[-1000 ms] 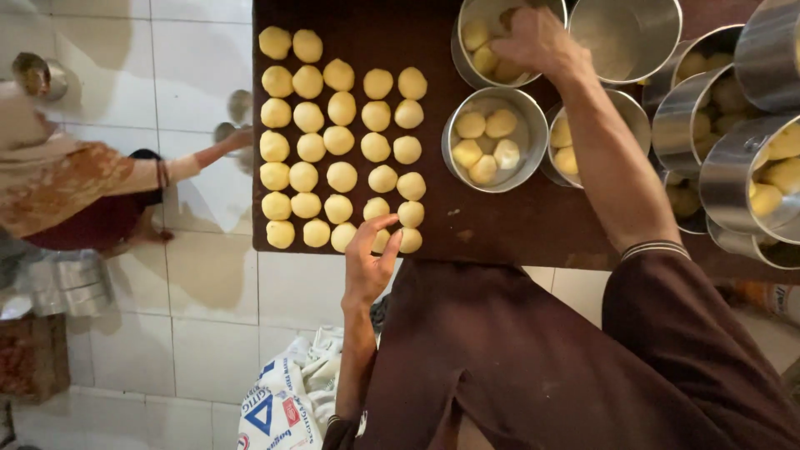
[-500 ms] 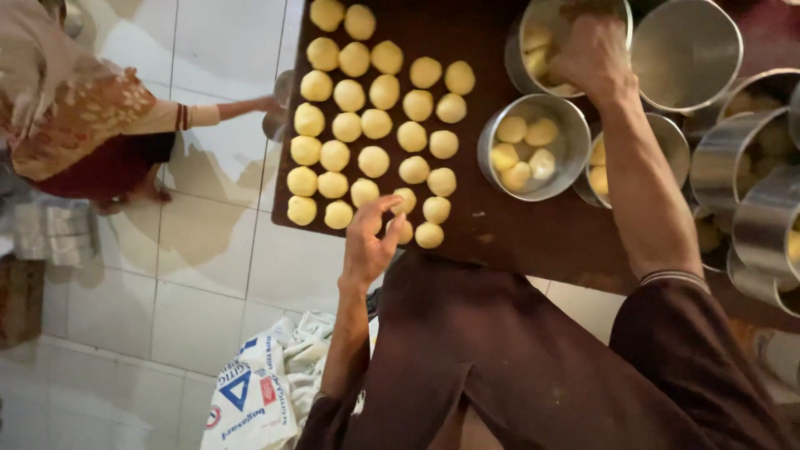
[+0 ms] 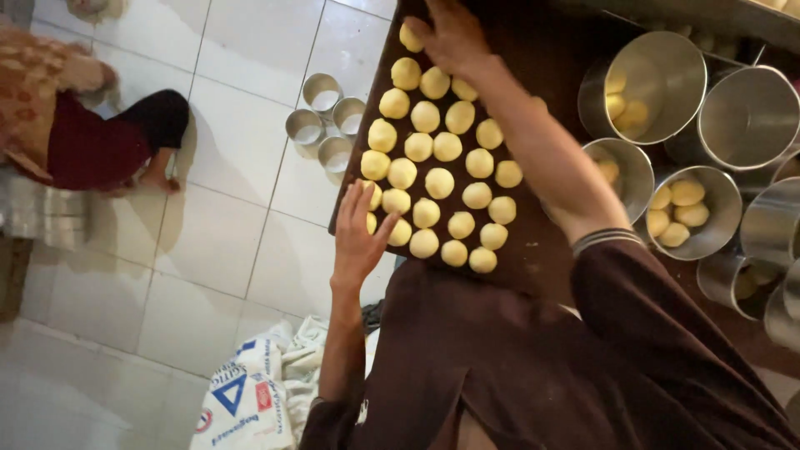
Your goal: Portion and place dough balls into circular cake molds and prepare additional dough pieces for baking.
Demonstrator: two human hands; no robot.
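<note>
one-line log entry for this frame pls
left hand: on board edge, by dough balls | right hand: over far rows

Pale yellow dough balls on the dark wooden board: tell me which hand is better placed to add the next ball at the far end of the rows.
Probably the right hand: it already reaches over the far end of the pale yellow dough balls. The left hand rests at the near corner of the dark wooden board.

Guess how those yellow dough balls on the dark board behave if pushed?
The dough balls look soft and rounded, so probably dent rather than roll far. They sit packed in rows, so a shove likely bumps neighbours. The ones by the left hand lie near the board edge and might drop.
</note>
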